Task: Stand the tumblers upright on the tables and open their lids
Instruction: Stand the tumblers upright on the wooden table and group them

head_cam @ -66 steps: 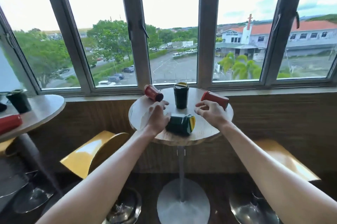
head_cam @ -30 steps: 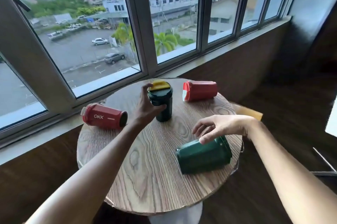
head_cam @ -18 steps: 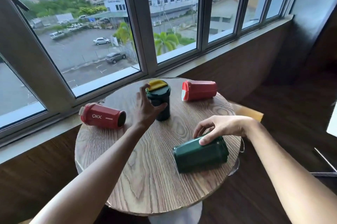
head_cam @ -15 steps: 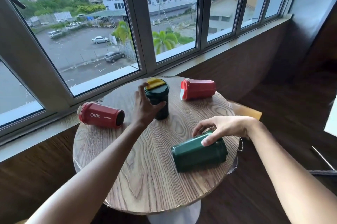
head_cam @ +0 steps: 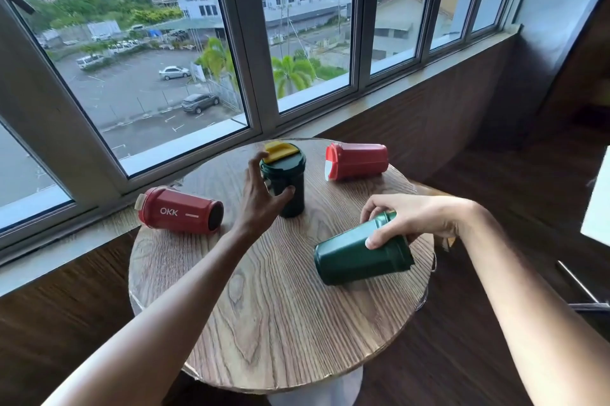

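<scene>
On the round wooden table [head_cam: 264, 323] a dark green tumbler with a yellow lid flap [head_cam: 286, 179] stands upright at the back. My left hand [head_cam: 260, 197] curls around its left side, thumb against its front. A second green tumbler [head_cam: 359, 257] lies on its side at the right, lid end raised a little off the wood. My right hand [head_cam: 406, 217] grips it near that lid end. One red tumbler marked OKK [head_cam: 180, 214] lies on its side at the left. Another red tumbler [head_cam: 356, 161] lies at the back right.
A window sill [head_cam: 396, 88] and tall window frames run right behind the table. Dark wooden wall panels and floor surround it. The table's white pedestal [head_cam: 313, 395] shows below the front edge. A metal stool part [head_cam: 581, 293] sits at the right.
I came closer and round to the table's left. My left hand moved to the upright green tumbler. My right hand took the lying green tumbler and has tipped its lid end upward.
</scene>
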{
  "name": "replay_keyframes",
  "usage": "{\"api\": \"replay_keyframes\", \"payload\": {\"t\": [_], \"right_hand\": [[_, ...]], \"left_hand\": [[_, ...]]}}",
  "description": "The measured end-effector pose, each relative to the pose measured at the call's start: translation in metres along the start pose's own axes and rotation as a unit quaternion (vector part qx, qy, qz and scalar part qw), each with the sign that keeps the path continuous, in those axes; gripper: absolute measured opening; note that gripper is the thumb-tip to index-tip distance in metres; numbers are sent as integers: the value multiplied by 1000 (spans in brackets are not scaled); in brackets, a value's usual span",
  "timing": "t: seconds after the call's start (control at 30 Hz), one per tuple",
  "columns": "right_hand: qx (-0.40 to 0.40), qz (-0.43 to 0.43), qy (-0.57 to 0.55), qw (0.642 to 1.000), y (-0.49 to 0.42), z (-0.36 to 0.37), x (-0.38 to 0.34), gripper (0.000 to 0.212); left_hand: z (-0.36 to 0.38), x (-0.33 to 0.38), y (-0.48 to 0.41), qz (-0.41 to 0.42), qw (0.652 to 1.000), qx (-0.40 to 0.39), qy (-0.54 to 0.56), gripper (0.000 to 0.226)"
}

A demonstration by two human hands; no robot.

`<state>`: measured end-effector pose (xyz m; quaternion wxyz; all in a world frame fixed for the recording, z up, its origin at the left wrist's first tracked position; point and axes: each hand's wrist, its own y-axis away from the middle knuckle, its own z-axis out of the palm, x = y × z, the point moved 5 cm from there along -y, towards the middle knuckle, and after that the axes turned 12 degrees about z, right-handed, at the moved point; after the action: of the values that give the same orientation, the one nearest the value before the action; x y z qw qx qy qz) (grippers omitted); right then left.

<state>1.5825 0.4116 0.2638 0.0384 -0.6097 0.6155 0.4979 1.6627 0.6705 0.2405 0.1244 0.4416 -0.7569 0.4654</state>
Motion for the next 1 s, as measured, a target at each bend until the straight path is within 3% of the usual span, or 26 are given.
{"api": "replay_keyframes", "payload": {"t": [0.17, 0.27, 0.5, 0.7, 0.8, 1.0], "right_hand": [[131, 22, 150, 980, 11, -17, -41, 51], [161, 25, 196, 967, 9, -14, -64, 62], [237, -9, 216, 947, -9, 6, -87, 83], [299, -81, 157, 938, -6, 14, -81, 84], [294, -102, 128, 942, -4, 12, -74, 81], [167, -114, 144, 969, -2, 12, -56, 93]], "left_hand": [[0, 0, 1, 7, 1000, -2, 10, 75], [0, 0, 1, 5, 1000, 0, 15, 75], [-1, -4, 1, 16, 1000, -1, 19, 80], [3, -4, 3, -7, 999, 18, 48, 94], [3, -6, 3, -21, 998, 11, 54, 97], [3, -4, 1, -35, 997, 13, 65, 98]]}}
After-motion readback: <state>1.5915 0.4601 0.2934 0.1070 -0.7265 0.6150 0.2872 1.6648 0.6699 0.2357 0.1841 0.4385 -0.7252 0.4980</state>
